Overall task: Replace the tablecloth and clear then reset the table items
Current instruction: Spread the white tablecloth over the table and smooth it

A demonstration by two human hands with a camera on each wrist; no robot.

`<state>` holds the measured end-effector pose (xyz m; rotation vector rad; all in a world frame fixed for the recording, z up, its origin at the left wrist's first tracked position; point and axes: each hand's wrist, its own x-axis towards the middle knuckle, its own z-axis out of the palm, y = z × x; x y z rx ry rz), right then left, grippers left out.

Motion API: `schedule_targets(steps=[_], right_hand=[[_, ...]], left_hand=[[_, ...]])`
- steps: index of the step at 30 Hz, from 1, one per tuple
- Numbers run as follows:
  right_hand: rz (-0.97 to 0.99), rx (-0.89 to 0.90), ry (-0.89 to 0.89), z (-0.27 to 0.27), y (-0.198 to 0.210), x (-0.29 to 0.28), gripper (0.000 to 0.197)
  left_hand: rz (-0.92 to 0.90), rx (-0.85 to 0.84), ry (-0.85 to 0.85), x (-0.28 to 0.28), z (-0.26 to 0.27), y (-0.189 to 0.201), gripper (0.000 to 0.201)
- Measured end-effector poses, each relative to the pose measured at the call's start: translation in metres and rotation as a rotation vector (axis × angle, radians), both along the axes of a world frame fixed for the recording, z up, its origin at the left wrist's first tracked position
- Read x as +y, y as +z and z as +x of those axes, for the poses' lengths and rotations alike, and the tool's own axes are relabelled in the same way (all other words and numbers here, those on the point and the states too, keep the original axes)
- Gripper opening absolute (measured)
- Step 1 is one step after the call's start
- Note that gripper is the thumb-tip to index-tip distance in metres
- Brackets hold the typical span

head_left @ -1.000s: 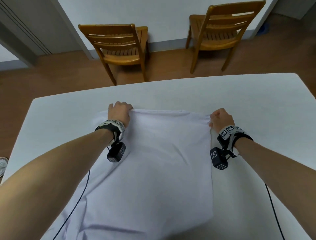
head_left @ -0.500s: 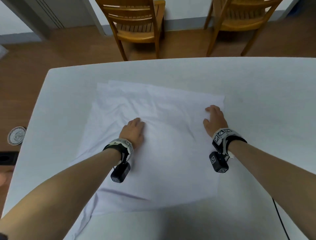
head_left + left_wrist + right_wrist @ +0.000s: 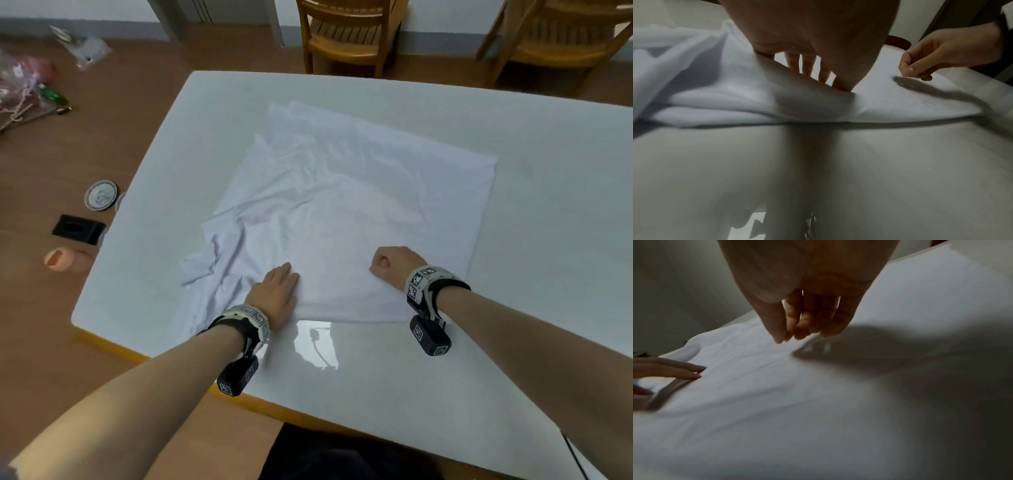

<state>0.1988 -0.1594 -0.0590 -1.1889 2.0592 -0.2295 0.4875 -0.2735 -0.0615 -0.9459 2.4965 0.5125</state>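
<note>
A white cloth (image 3: 342, 205) lies folded and creased on the white table (image 3: 548, 240). My left hand (image 3: 281, 277) rests flat on the cloth near its near edge, fingers straight. The left wrist view shows those fingers (image 3: 812, 68) pressing the cloth (image 3: 735, 97), which bunches up beside the thumb. My right hand (image 3: 385, 262) is over the cloth's near right part with its fingers curled in. In the right wrist view, its thumb and fingertips (image 3: 801, 327) are drawn together just above the cloth (image 3: 756, 369), casting a shadow and holding nothing.
On the wooden floor left of the table are a patterned plate (image 3: 101, 195), a black square object (image 3: 78, 229), a peach cup (image 3: 68, 259) and plastic bags (image 3: 27, 85). Two wooden chairs (image 3: 346, 34) (image 3: 561, 37) stand beyond the far edge.
Both hands let go of the cloth's far edge and drew back to its near edge. The left hand now lies flat and the right has curled. The head view swung left.
</note>
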Motion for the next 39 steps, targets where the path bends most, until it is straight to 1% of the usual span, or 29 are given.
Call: schedule_targets(steps=[1,4,5,7,11,13,15,17,19,21,23,25,26,29,30,31,33,35,38,39], right_hand=[[0.014,0.007,0.032,0.010,0.001,0.003,0.007],[0.020,0.031,0.084,0.032,0.003,0.013,0.012],[0.026,0.044,0.098,0.038,0.004,0.018,0.014],[0.043,0.075,0.107,0.046,0.006,0.032,0.017],[0.078,0.159,0.035,0.042,0.010,0.075,0.022],[0.110,0.220,-0.025,0.031,0.008,0.101,0.023],[0.136,0.271,-0.155,0.020,0.004,0.127,0.025],[0.138,0.298,-0.329,0.015,-0.001,0.150,0.041],[0.116,0.306,-0.452,0.018,-0.008,0.165,0.060],[0.081,0.308,-0.526,0.024,-0.015,0.166,0.070],[0.061,0.306,-0.566,0.028,-0.021,0.158,0.075],[0.026,0.254,-0.604,0.032,-0.023,0.147,0.072],[-0.008,0.225,-0.624,0.035,-0.022,0.142,0.066],[-0.156,0.186,-0.714,0.040,-0.016,0.128,0.035],[-0.201,0.157,-0.752,0.042,-0.013,0.124,0.027],[-0.239,0.112,-0.789,0.043,-0.009,0.121,0.023],[-0.294,0.007,-0.854,0.046,-0.001,0.116,0.023],[-0.340,-0.054,-0.886,0.048,0.005,0.113,0.022],[-0.329,-0.087,-0.835,0.053,0.004,0.113,0.016],[-0.315,-0.098,-0.811,0.054,0.000,0.115,0.018]], left_hand=[[-0.006,0.007,0.019,0.009,0.009,0.003,0.053],[-0.013,0.002,0.061,0.030,0.029,0.013,0.068],[-0.018,-0.009,0.060,0.037,0.035,0.014,0.070],[-0.019,-0.053,0.046,0.047,0.046,0.013,0.068],[-0.037,-0.106,0.046,0.059,0.055,0.012,0.058],[-0.107,-0.118,0.023,0.059,0.053,0.009,0.053],[-0.186,-0.108,-0.005,0.056,0.048,0.004,0.049],[-0.233,-0.089,-0.017,0.052,0.042,0.000,0.046],[-0.227,-0.070,-0.021,0.047,0.036,-0.003,0.042],[-0.201,-0.044,-0.031,0.040,0.034,-0.005,0.038],[-0.165,-0.018,-0.032,0.035,0.034,-0.002,0.035],[-0.113,0.006,-0.004,0.031,0.035,0.005,0.033],[-0.085,0.023,0.007,0.028,0.037,0.009,0.029],[-0.061,0.082,-0.007,0.015,0.041,0.020,0.013],[-0.060,0.077,-0.018,0.010,0.041,0.024,0.011],[-0.054,0.062,-0.030,0.005,0.040,0.027,0.012],[-0.037,0.017,-0.061,-0.002,0.039,0.033,0.015],[-0.021,-0.032,-0.095,-0.007,0.037,0.033,0.018],[-0.022,-0.066,-0.121,-0.008,0.035,0.029,0.021],[-0.037,-0.067,-0.118,-0.007,0.034,0.027,0.021]])
